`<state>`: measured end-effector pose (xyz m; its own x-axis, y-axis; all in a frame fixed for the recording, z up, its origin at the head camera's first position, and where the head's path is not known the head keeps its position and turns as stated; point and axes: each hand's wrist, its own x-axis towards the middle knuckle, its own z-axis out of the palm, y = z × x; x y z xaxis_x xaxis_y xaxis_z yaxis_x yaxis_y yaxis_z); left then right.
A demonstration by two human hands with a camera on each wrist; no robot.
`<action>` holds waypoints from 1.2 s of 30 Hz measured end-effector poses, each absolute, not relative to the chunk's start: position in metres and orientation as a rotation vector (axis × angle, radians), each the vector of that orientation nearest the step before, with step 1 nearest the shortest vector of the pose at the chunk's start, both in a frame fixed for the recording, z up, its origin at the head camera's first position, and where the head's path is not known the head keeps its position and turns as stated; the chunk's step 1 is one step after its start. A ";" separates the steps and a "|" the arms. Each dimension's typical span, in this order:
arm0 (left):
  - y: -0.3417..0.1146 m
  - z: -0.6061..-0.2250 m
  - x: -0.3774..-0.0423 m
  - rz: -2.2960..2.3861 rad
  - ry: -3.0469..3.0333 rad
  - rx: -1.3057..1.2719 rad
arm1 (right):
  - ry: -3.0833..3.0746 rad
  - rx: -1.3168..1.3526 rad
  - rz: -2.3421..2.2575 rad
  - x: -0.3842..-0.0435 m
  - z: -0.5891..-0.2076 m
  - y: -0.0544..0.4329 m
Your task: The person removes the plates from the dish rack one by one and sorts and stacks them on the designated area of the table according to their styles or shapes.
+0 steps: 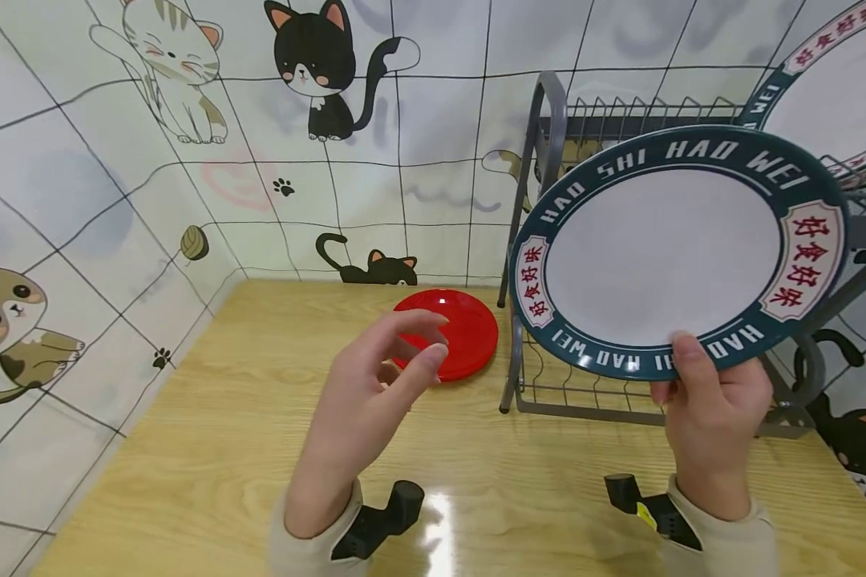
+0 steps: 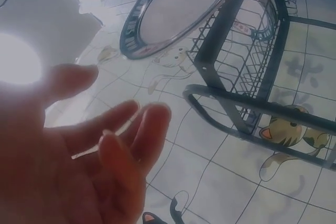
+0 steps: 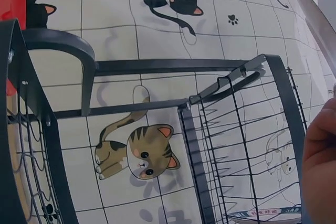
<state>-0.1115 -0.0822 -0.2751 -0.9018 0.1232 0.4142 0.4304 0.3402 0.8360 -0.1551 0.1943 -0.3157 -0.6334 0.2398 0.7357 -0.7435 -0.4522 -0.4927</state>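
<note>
My right hand (image 1: 718, 425) grips the lower edge of an oval plate (image 1: 664, 256), thumb on its face. The plate is white with a dark green lettered rim and is tilted up in front of the grey wire dish rack (image 1: 592, 410). In the right wrist view the plate (image 3: 315, 24) shows as a thin edge above the hand (image 3: 321, 166). My left hand (image 1: 364, 393) hovers with loosely bent fingers and nothing in them, in front of a red plate (image 1: 469, 336) on the table. The left wrist view shows that hand (image 2: 89, 156) apart from the plate (image 2: 178, 14).
A matching green-rimmed plate (image 1: 837, 88) leans on the rack's upper tier at the right. The rack has two tiers and curved side bars. Behind the wooden table (image 1: 209, 481) stands a tiled wall (image 1: 440, 120) with cartoon cats.
</note>
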 end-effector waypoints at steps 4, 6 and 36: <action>-0.076 -0.273 -0.112 -1.508 -2.356 -0.433 | -1.168 0.833 2.123 -0.156 -0.318 0.192; -0.075 -0.273 -0.113 -1.470 -2.372 -0.396 | -1.207 0.845 2.121 -0.156 -0.320 0.190; -0.074 -0.282 -0.121 -1.273 -2.384 -0.476 | -1.687 0.902 1.816 -0.153 -0.326 0.176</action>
<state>-0.1214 -0.0738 -0.2820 -0.8644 0.1101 0.4905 0.4689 0.5286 0.7076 -0.1526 0.1757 -0.3264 -0.6562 -0.0777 0.7506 -0.7428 -0.1082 -0.6607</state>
